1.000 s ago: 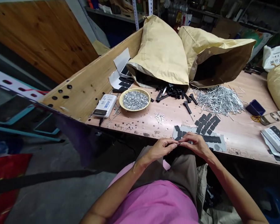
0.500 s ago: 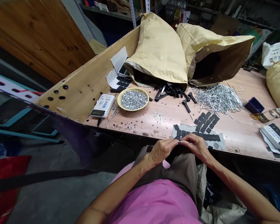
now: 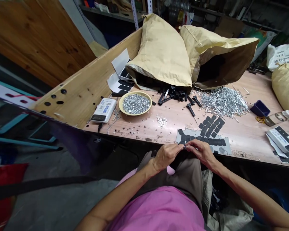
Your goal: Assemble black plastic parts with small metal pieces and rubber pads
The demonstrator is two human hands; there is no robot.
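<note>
My left hand (image 3: 168, 155) and my right hand (image 3: 202, 152) meet fingertip to fingertip just off the table's front edge, above my lap. Both are closed in a pinch around a small dark piece (image 3: 185, 147), too covered by the fingers to name. Right behind them lies a grey sheet (image 3: 227, 148) bearing rows of black rounded pads (image 3: 213, 141). More black pads (image 3: 211, 125) are laid out in slanting rows past it. A black part with a thin metal pin (image 3: 190, 109) rests farther back, near a heap of metal pins (image 3: 223, 102).
A yellow bowl of small metal pieces (image 3: 136, 113) stands left, beside a white box-shaped device (image 3: 103, 110). Loose small nuts or washers (image 3: 161, 122) lie nearby. Large paper sacks (image 3: 163, 54) fill the back, black parts spilling from one. A blue tray (image 3: 260, 109) and a bottle (image 3: 279, 118) sit right.
The whole view has shifted slightly, with the table items appearing a little farther left. Both hands stay pinched together in nearly the same place, the fingertips slightly altered.
</note>
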